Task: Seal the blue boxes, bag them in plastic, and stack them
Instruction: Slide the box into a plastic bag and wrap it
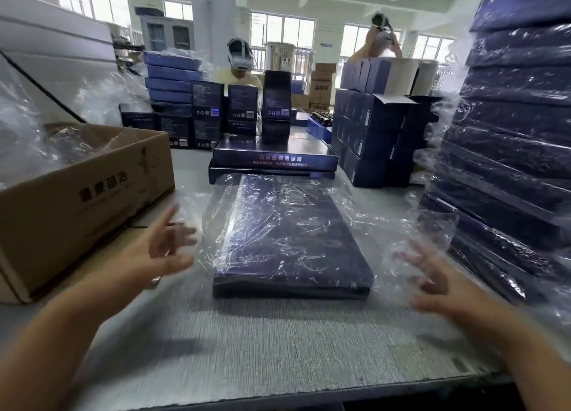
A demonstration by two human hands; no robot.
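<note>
Writing: white Chinese characters on the side of the flat blue boxes point(275, 160) at the back, and dark print on the cardboard carton point(86, 200) at left. Both are too blurred to read.

Stack of bagged boxes point(519, 132) at right is cut off by the frame edge.

Bagged blue box point(290, 237): dark, flat, lying lengthwise mid-surface point(278, 342) under wrinkled, glossy clear plastic.

Left hand point(167, 243) and right hand point(432, 284) are on either side of it, fingers spread, gripping nothing. Motion blur; contact with the plastic cannot be told.
</note>
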